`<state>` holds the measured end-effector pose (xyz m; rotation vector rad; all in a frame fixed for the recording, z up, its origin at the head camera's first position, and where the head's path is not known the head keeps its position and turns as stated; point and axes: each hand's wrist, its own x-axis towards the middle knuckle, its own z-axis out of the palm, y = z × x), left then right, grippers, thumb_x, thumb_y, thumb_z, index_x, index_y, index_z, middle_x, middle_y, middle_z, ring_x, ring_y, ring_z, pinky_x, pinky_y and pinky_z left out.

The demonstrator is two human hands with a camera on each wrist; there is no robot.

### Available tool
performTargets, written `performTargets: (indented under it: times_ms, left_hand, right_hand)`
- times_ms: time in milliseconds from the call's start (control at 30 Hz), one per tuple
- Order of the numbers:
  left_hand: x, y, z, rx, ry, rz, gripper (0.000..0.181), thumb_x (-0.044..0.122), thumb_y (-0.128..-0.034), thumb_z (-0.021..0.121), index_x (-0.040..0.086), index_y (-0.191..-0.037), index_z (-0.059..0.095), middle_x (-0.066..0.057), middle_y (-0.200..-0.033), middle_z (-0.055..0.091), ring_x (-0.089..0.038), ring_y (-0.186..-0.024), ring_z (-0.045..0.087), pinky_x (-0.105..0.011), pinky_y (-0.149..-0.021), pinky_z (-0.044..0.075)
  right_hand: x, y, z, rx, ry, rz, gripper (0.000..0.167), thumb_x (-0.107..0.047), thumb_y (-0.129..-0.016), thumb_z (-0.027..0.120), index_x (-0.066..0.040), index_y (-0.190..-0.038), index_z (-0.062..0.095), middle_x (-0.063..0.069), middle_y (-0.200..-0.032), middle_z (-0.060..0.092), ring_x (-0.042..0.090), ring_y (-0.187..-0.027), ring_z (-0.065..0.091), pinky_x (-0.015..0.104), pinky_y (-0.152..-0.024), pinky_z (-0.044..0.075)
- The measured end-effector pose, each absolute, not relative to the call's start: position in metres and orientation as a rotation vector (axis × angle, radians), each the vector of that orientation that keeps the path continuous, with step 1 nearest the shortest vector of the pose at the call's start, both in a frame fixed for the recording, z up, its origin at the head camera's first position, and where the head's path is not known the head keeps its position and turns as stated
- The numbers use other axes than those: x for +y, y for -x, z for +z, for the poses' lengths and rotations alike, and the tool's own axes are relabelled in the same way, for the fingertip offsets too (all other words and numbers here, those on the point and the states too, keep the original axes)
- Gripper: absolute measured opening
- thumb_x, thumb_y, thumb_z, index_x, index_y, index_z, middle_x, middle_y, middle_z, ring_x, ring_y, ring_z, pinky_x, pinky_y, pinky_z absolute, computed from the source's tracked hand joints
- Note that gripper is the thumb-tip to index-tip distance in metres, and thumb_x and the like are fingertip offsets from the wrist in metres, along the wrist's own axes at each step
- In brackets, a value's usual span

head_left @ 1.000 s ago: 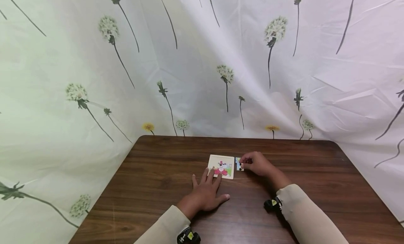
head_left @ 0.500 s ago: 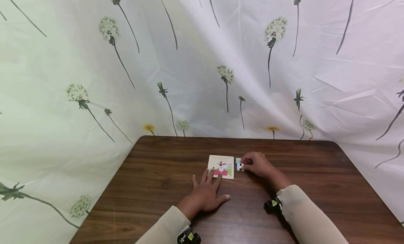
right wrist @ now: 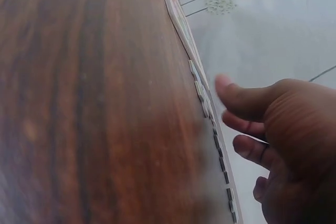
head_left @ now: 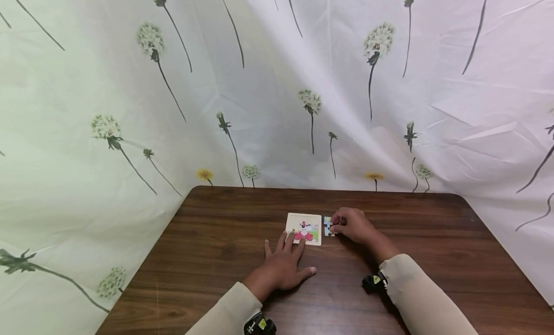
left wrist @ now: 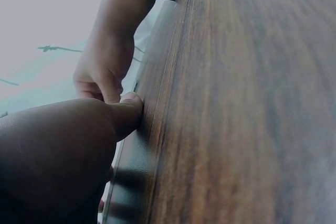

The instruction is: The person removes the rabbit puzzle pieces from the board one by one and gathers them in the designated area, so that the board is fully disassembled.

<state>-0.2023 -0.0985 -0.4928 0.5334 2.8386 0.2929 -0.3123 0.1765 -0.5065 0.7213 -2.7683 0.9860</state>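
Observation:
A square, pale-rimmed picture puzzle board point(head_left: 303, 229) with a pink and white cartoon figure lies on the table. The fingertips of my left hand point(head_left: 280, 267) rest on its near edge, fingers spread and thumb out to the side. Just right of the board lie small jigsaw pieces point(head_left: 327, 224), partly hidden under my right hand point(head_left: 354, 225). In the right wrist view, the right hand point(right wrist: 294, 129) has thumb and fingers loosely bent beside the row of flat pieces point(right wrist: 218, 148); no piece shows between them. Whether its fingertips touch the pieces cannot be told.
A dark wood-grain table point(head_left: 225, 277) carries everything. Behind it hangs a pale cloth point(head_left: 268, 84) printed with dandelions. Both forearms wear light sleeves, with a black wrist camera point(head_left: 375, 281) on the right and another wrist camera point(head_left: 258, 324) on the left.
The jigsaw pieces by the right hand show a little differently: a gap between them looks narrower. The right fingers have shifted only slightly; the left hand stays on the board's edge.

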Motion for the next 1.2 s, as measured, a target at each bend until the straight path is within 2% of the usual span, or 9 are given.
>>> performTargets:
  times_ms: [100, 300, 433, 567, 667, 900, 1200]
  left_hand:
    - [-0.098, 0.202, -0.494, 2.841, -0.539, 0.289, 0.093, 0.08, -0.1029, 0.048, 0.024, -0.175, 0.03, -0.013, -0.184, 0.019, -0.039, -0.172, 0.012, -0.084, -0.126, 0.01]
    - [-0.098, 0.203, -0.494, 2.861, -0.548, 0.294, 0.092, 0.078, -0.1033, 0.049, 0.022, -0.174, 0.032, -0.014, -0.183, 0.021, -0.039, -0.172, 0.013, -0.084, -0.126, 0.012]
    - [-0.099, 0.203, -0.495, 2.858, -0.552, 0.292, 0.092, 0.078, -0.1033, 0.049, 0.022, -0.174, 0.032, -0.014, -0.183, 0.021, -0.039, -0.172, 0.013, -0.085, -0.125, 0.012]
    - [-0.099, 0.204, -0.497, 2.861, -0.558, 0.294, 0.092, 0.078, -0.1031, 0.049, 0.022, -0.174, 0.032, -0.014, -0.183, 0.021, -0.039, -0.172, 0.013, -0.085, -0.125, 0.012]
    - [-0.099, 0.204, -0.498, 2.862, -0.558, 0.294, 0.092, 0.079, -0.1029, 0.049, 0.023, -0.174, 0.032, -0.014, -0.183, 0.021, -0.039, -0.172, 0.013, -0.085, -0.125, 0.012]
    - [-0.099, 0.204, -0.497, 2.863, -0.559, 0.28, 0.092, 0.079, -0.1032, 0.048, 0.023, -0.174, 0.032, -0.014, -0.183, 0.021, -0.039, -0.172, 0.013, -0.085, -0.125, 0.012]
    - [-0.099, 0.206, -0.5, 2.867, -0.571, 0.293, 0.092, 0.079, -0.103, 0.049, 0.023, -0.174, 0.032, -0.014, -0.183, 0.021, -0.039, -0.172, 0.013, -0.085, -0.125, 0.012]
  right_hand:
    - [0.173, 0.311, -0.504, -2.748, -0.739, 1.029, 0.006, -0.015, -0.095, 0.087, -0.014, -0.097, 0.081, -0.003, -0.091, 0.072, 0.008, -0.08, 0.059, 0.027, -0.072, 0.05]
    - [0.157, 0.314, -0.497, -2.767, -0.777, 1.035, 0.008, -0.016, -0.097, 0.085, -0.012, -0.103, 0.081, 0.001, -0.097, 0.074, 0.01, -0.084, 0.061, 0.031, -0.077, 0.051]
    - [0.148, 0.315, -0.497, -2.809, -0.786, 0.98, 0.012, -0.02, -0.098, 0.084, -0.013, -0.107, 0.081, 0.0, -0.101, 0.075, 0.012, -0.086, 0.061, 0.04, -0.085, 0.048]
    - [0.141, 0.318, -0.498, -2.832, -0.77, 0.96, 0.015, -0.023, -0.099, 0.084, -0.014, -0.11, 0.081, -0.002, -0.104, 0.076, 0.013, -0.091, 0.064, 0.054, -0.097, 0.046]
    - [0.136, 0.32, -0.499, -2.836, -0.769, 0.96, 0.016, -0.024, -0.099, 0.084, -0.015, -0.111, 0.081, -0.002, -0.105, 0.076, 0.015, -0.094, 0.066, 0.06, -0.1, 0.044]
    - [0.126, 0.324, -0.5, -2.853, -0.802, 0.943, 0.02, -0.027, -0.1, 0.083, -0.016, -0.116, 0.081, -0.001, -0.108, 0.075, 0.019, -0.103, 0.067, 0.052, -0.094, 0.042]
    - [0.112, 0.329, -0.503, -2.869, -0.866, 0.865, 0.021, -0.03, -0.099, 0.083, -0.018, -0.117, 0.082, 0.0, -0.116, 0.076, 0.025, -0.116, 0.064, 0.051, -0.095, 0.04]
